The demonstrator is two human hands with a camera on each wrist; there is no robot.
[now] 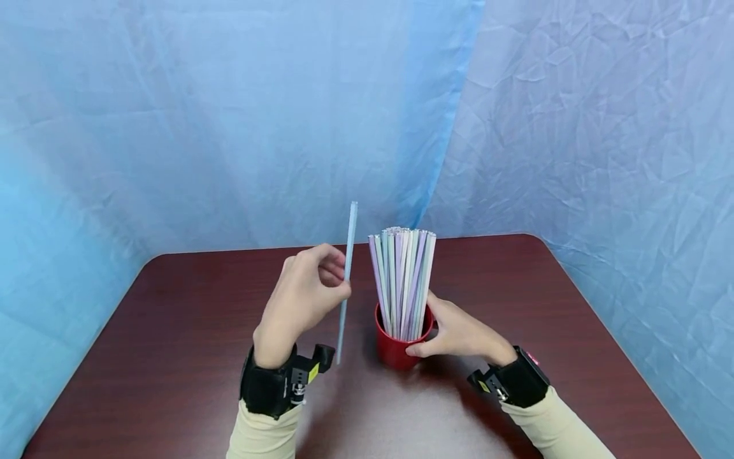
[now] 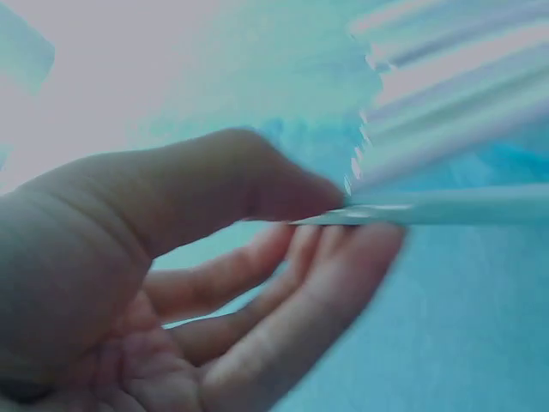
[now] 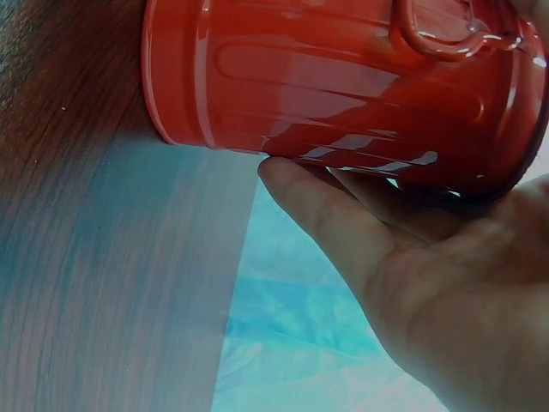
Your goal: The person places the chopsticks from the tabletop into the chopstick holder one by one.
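Straw (image 1: 346,280) pinched by left hand (image 1: 304,299); wrist cam shows thumb-finger grip.

Both my hands up front, wrist cameras strapped on, cream sleeves.

My left hand (image 1: 306,296) is raised, back of hand toward the head camera, thumb and fingers (image 2: 343,257) pinched together on a thin straw (image 1: 346,280), other fingers loosely curled beneath. My right hand (image 1: 459,331) sits lower, forearm angling in from the right, fingers (image 3: 317,202) and thumb wrapped around a red cup's (image 1: 398,347) side, palm facing it.
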